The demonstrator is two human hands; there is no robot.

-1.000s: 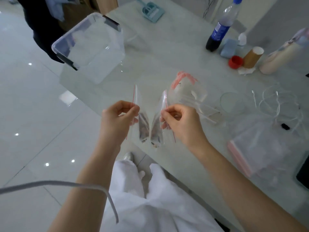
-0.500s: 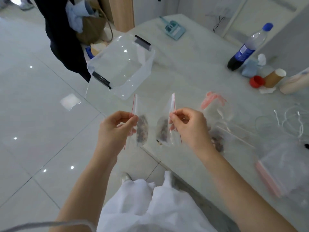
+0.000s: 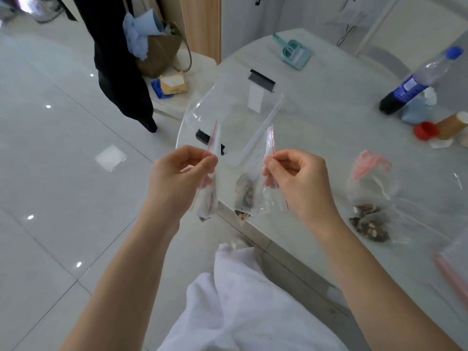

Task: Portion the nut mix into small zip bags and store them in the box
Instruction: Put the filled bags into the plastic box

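Since the earlier frame both hands have lifted toward the clear box. The left hand [image 3: 177,171] pinches the red-striped top of a left zip bag [image 3: 206,198], nuts hanging at its bottom below the grip. The right hand [image 3: 298,178] pinches a right zip bag [image 3: 247,196] likewise. Both bags hang apart over the table [image 3: 329,117] edge, just before the box [image 3: 235,115], whose open mouth lies behind them. Further right, filled bags [image 3: 367,219] lie on the table; a bottle [image 3: 415,82] stands far back.

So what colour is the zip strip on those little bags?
Red, a thin line along the top of each small zip bag, clearest in the head view.
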